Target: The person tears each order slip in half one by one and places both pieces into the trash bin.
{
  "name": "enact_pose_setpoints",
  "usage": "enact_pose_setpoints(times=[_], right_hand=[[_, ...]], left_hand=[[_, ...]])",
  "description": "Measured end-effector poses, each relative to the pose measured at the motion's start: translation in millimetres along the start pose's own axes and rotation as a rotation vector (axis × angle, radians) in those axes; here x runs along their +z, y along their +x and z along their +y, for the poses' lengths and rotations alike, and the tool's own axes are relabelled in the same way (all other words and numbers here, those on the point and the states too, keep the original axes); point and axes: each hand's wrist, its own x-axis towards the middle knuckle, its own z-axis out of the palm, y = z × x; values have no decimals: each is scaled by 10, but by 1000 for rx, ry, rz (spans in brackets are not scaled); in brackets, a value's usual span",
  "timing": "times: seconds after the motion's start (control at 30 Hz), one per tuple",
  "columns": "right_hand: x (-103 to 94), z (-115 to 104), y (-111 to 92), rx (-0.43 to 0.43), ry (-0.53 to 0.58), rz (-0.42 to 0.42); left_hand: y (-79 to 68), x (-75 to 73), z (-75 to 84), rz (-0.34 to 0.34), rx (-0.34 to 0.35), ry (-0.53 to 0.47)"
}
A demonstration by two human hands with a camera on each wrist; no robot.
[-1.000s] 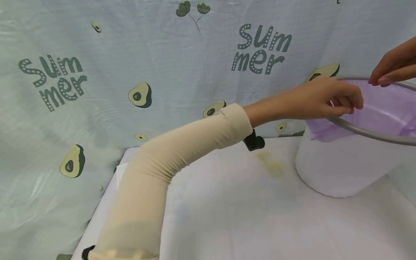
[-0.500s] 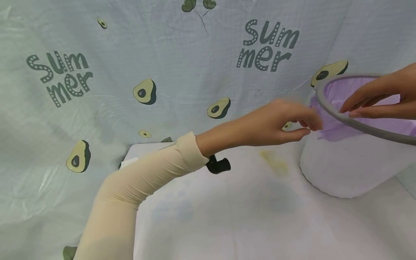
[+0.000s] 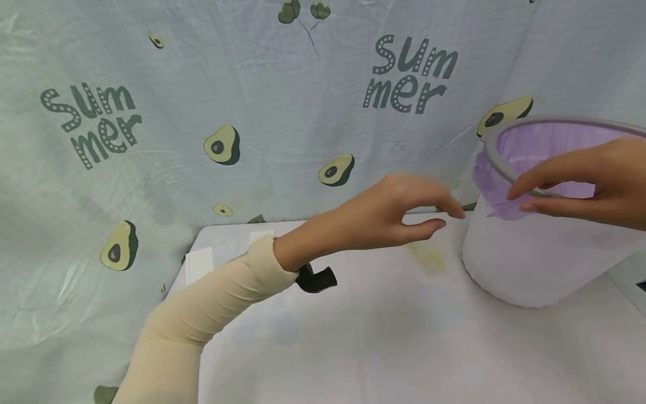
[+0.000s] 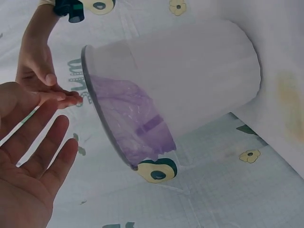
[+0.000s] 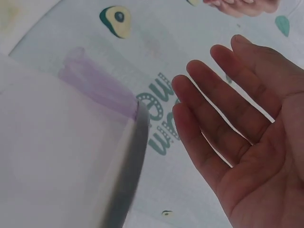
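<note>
A white bin (image 3: 545,258) with a grey rim stands at the right in the head view. A purple plastic bag (image 3: 488,188) lines it, and the bag's edge is folded down over the outside. My left hand (image 3: 370,216) hovers left of the bin, apart from it, fingers loosely extended and holding nothing. Over the near left part of the rim is my right hand (image 3: 600,185), thumb and fingers spread apart. In the right wrist view that hand's fingers (image 5: 223,104) are nearly straight, with a gap to the rim (image 5: 130,166).
The bin stands on a white-covered table (image 3: 323,336) with a yellowish stain (image 3: 426,258). White paper-like pieces (image 3: 199,265) lie at its far left. A curtain (image 3: 272,101) printed with avocados and lettering hangs behind. Black wrist gear (image 3: 317,279) sits on the left wrist.
My left hand has left the bin's rim and moved left and down. My right hand has come from the far rim leftward and down to the near left side.
</note>
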Motion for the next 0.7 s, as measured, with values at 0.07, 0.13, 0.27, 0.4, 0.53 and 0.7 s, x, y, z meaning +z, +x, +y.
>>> enact_pose_setpoints(times=[0.07,0.13,0.27,0.4,0.53,0.7], right_hand=[[28,-46,-15,-40,33,30],[60,-83,-33,-72,60,61],[137,-157,-65,-49,65,75],[248,-239,-97,17,30,67],[359,-326,-136,44,36,82],[489,-434,-144,27,82,108]], left_hand=[[-59,2,15,12,-2,14],[-112,9,28,23,-4,27],[-193,24,57,47,-9,52],[-260,57,83,57,-12,74],[-344,124,112,35,-21,90],[-490,225,144,11,-69,107]])
